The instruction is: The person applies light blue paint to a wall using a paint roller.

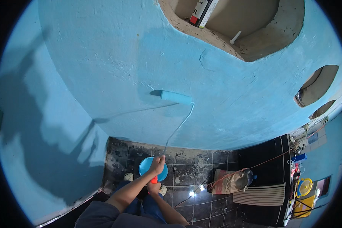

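A paint roller with a light-blue sleeve [176, 97] is at the blue wall [116, 71], its shadow beside it. The sleeve looks wet with paint. From it a bent metal rod [178, 129] runs down to my left hand [158, 164], which is closed around the shaft. Lower down, my right hand [154, 188] grips the orange handle [154, 179]. A light-blue basin [144, 167] stands on the floor beneath my left hand, partly hidden by it. A darker blue patch of paint surrounds the sleeve on the wall.
Openings in the wall hold a tube-like container [201, 14] and a white nozzle [235, 37]. The dark tiled floor [188, 173] bears paint stains and a cable. To the right are a paper sack [223, 182], a large plastic bottle [248, 176] and a striped mat [259, 195].
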`<action>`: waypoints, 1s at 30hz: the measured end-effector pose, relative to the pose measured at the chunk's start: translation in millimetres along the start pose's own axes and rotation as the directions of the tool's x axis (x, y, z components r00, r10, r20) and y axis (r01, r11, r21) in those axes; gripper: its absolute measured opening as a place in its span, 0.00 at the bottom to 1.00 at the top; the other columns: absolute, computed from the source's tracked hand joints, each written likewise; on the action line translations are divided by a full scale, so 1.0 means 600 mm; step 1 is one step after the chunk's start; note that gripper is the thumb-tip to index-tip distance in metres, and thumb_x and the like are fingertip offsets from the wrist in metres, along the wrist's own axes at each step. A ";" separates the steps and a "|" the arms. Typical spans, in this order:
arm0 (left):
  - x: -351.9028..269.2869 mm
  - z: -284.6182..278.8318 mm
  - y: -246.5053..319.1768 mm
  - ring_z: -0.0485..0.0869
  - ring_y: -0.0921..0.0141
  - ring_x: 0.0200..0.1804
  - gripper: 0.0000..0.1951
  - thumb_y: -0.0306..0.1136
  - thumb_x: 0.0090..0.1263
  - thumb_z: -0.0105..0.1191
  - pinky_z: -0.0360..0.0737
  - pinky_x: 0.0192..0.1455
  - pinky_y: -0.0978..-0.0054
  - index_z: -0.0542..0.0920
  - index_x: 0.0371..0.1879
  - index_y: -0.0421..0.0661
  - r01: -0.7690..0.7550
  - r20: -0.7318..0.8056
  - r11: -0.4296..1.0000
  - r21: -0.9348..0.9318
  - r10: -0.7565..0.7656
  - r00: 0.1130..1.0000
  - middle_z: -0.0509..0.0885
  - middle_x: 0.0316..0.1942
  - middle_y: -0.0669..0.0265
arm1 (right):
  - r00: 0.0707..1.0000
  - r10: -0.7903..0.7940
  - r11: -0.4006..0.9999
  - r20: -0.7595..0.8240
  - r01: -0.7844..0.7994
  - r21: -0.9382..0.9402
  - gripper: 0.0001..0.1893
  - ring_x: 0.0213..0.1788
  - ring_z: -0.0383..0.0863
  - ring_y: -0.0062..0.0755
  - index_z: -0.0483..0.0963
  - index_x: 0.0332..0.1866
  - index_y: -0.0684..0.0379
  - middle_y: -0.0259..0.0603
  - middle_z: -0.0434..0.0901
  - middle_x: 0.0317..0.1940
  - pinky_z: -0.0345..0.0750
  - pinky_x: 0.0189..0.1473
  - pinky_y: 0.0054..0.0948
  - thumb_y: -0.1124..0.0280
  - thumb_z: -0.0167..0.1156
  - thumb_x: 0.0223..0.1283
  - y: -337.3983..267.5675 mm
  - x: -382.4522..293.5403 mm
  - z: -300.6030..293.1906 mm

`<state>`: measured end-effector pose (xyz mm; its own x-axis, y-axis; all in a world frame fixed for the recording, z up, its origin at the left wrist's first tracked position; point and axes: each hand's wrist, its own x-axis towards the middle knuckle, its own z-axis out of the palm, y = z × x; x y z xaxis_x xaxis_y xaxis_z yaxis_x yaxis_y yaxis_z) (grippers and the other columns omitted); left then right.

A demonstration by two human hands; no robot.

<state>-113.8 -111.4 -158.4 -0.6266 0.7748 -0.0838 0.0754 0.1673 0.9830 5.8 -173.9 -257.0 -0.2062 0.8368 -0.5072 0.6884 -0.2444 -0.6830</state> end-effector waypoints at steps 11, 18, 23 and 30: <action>-0.077 0.059 -0.186 0.66 0.68 0.14 0.29 0.52 0.68 0.30 0.62 0.20 0.67 0.63 0.11 0.40 0.216 0.008 0.972 -0.087 -0.216 0.976 0.64 0.08 0.65 | 0.937 0.350 0.893 -0.023 -0.340 -0.295 0.16 0.38 0.78 0.49 0.75 0.34 0.66 0.57 0.77 0.29 0.73 0.41 0.39 0.63 0.56 0.44 0.071 -0.079 -0.018; 0.012 -0.018 0.037 0.57 0.78 0.13 0.28 0.54 0.68 0.30 0.53 0.15 0.74 0.57 0.09 0.45 -0.092 -0.075 0.994 -0.066 0.087 0.993 0.56 0.07 0.72 | 0.998 -0.061 0.996 -0.008 0.061 0.060 0.15 0.29 0.79 0.47 0.72 0.25 0.70 0.54 0.77 0.21 0.72 0.32 0.38 0.64 0.59 0.46 0.016 0.020 0.028; -0.007 0.022 -0.102 0.65 0.64 0.13 0.32 0.55 0.67 0.27 0.60 0.20 0.63 0.62 0.10 0.38 0.024 -0.019 0.999 -0.034 -0.025 1.000 0.62 0.07 0.59 | 0.999 0.039 0.979 0.014 -0.036 -0.200 0.16 0.32 0.78 0.51 0.72 0.26 0.70 0.55 0.77 0.24 0.72 0.35 0.42 0.63 0.58 0.45 0.023 0.000 0.000; -0.077 0.059 -0.211 0.68 0.60 0.15 0.29 0.51 0.68 0.30 0.62 0.21 0.62 0.64 0.11 0.38 0.217 -0.033 0.974 -0.060 -0.220 0.975 0.64 0.08 0.58 | 0.960 0.280 0.930 0.004 -0.271 -0.247 0.20 0.40 0.78 0.48 0.75 0.35 0.68 0.59 0.77 0.31 0.73 0.42 0.39 0.59 0.57 0.43 0.087 -0.074 -0.012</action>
<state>-67.2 -146.8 -284.7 -0.6534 0.6983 -0.2922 -0.1095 0.2948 0.9493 55.8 -220.4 -266.3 -0.0077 0.7328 -0.6804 0.8680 -0.3329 -0.3684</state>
